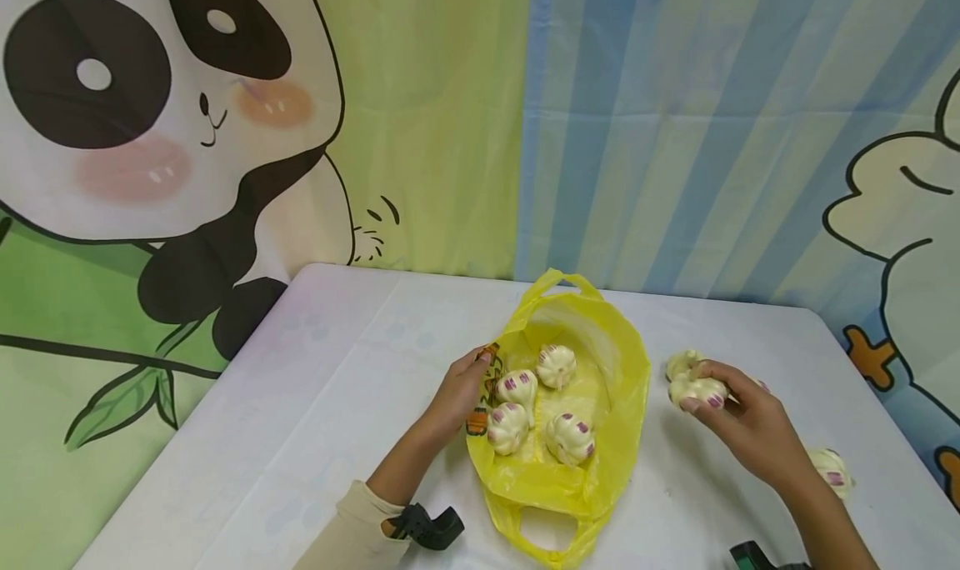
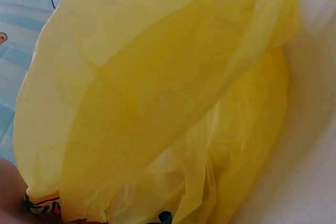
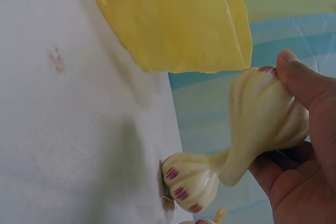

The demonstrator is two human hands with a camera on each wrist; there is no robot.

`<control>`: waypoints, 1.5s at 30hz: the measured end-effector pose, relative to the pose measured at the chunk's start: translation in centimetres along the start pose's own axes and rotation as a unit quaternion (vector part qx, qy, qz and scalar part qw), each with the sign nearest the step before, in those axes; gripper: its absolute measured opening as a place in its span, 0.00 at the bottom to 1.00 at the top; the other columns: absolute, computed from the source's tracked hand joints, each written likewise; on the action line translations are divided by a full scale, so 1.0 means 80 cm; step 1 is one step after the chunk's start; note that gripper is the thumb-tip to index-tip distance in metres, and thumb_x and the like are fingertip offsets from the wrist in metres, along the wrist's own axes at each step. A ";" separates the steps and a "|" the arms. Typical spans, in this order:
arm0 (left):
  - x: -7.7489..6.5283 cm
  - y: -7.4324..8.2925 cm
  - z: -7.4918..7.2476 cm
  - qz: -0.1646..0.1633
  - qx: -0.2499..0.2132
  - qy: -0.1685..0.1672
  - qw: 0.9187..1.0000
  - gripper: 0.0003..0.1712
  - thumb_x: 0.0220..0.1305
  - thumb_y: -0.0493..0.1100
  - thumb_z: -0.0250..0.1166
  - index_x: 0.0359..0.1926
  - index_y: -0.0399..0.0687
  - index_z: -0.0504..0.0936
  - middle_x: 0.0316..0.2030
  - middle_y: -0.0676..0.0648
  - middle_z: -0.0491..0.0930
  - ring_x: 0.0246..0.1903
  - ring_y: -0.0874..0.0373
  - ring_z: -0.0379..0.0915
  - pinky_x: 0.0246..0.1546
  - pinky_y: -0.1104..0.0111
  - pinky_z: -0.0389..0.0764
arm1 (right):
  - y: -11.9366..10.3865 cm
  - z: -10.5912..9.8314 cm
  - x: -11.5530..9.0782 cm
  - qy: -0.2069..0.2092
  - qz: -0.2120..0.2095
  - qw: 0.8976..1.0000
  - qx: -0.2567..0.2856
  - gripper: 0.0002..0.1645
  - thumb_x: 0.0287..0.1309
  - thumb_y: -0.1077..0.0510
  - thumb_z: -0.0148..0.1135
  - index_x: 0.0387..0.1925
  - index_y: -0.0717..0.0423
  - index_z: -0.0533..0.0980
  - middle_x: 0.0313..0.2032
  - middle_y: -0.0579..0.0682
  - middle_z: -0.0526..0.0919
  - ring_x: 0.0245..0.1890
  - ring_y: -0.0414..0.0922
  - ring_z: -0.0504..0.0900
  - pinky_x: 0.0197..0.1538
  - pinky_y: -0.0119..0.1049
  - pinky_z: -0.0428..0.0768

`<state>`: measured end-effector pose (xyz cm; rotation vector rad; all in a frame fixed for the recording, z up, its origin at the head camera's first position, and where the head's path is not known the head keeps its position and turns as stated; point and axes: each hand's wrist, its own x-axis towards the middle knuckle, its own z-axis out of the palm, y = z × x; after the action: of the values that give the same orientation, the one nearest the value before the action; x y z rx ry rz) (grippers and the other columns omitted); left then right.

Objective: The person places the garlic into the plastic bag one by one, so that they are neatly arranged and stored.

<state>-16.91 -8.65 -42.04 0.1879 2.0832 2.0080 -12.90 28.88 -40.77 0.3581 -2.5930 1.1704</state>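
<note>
A yellow plastic bag stands open on the table, its handles at the far and near ends. Inside lie several garlic bulbs with purple marks. My left hand grips the bag's left rim, thumb on the inner side at a printed patch. To the right of the bag, my right hand holds another garlic bulb between thumb and fingers, above the table. Past the held one, a further garlic bulb rests on the table.
One more garlic bulb lies at the right, partly behind my right wrist. The white table ends at a curtain with cartoon animals. Black wrist cameras sit on both arms.
</note>
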 end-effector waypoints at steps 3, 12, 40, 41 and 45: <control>0.000 0.001 0.000 0.005 0.003 -0.002 1.000 0.29 0.79 0.51 0.39 0.73 0.41 0.59 0.67 0.42 0.64 0.70 0.47 0.50 0.68 0.50 0.54 | -0.004 0.001 0.003 0.001 -0.012 1.000 0.002 0.28 0.54 0.64 0.72 0.57 0.60 0.74 0.57 0.62 0.73 0.47 0.22 0.69 0.44 0.13 0.71; 0.001 0.001 0.001 -0.006 0.009 -0.002 1.000 0.30 0.79 0.51 0.39 0.74 0.40 0.56 0.70 0.41 0.60 0.71 0.46 0.48 0.68 0.50 0.52 | -0.019 0.011 0.019 -0.012 -0.053 0.998 0.028 0.27 0.53 0.67 0.71 0.55 0.58 0.75 0.55 0.57 0.77 0.52 0.27 0.72 0.48 0.16 0.71; 0.000 0.001 -0.001 -0.006 0.013 -0.001 1.000 0.31 0.79 0.52 0.40 0.74 0.41 0.57 0.71 0.42 0.58 0.72 0.45 0.44 0.69 0.49 0.49 | -0.064 0.015 0.054 -0.030 -0.098 0.993 0.056 0.25 0.54 0.68 0.70 0.54 0.58 0.75 0.55 0.56 0.77 0.52 0.31 0.74 0.49 0.21 0.74; 0.000 0.002 -0.001 -0.004 0.013 -0.002 1.000 0.31 0.79 0.52 0.40 0.74 0.40 0.57 0.71 0.41 0.58 0.72 0.45 0.45 0.69 0.48 0.49 | -0.066 0.015 0.055 -0.033 -0.096 0.993 0.055 0.25 0.54 0.68 0.70 0.54 0.58 0.75 0.55 0.55 0.77 0.52 0.32 0.74 0.49 0.21 0.74; 0.000 0.002 0.000 -0.004 0.016 -0.002 1.000 0.31 0.79 0.52 0.39 0.74 0.40 0.57 0.70 0.41 0.59 0.71 0.44 0.46 0.68 0.48 0.50 | -0.071 0.016 0.060 -0.045 -0.090 0.994 0.049 0.23 0.55 0.65 0.70 0.53 0.57 0.75 0.55 0.54 0.77 0.50 0.32 0.75 0.49 0.21 0.74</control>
<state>-16.90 -8.67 -41.90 0.1890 2.1109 1.9680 -15.63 23.69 -36.01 0.6658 -2.5202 1.2472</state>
